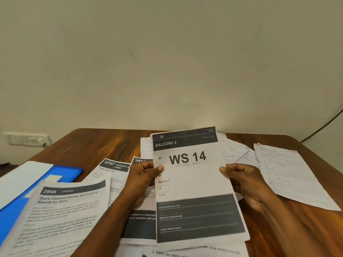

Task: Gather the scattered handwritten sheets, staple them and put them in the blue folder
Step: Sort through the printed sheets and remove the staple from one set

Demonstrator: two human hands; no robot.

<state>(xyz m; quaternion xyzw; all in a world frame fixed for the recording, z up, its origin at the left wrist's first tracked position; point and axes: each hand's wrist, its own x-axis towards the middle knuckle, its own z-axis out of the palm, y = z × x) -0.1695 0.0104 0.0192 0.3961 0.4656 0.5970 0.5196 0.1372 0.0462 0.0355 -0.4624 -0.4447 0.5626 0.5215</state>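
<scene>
I hold a printed sheet headed "WS 14, Balcony 2" (193, 184) up over the desk. My left hand (143, 177) pinches its left edge and my right hand (245, 180) grips its right edge. Handwritten sheets lie on the wood: one large page (289, 173) at the right, and several more (239, 153) partly hidden behind the held sheet. The blue folder (42, 175) lies at the left, half covered by paper. No stapler is in view.
Printed sheets cover the desk front: "2946 Kitchen" (61, 216) at the left, "2747" (111, 173) behind it, others under my arms. The wooden desk (104, 143) stands against a wall with a socket (26, 139) and a black cable (323, 127).
</scene>
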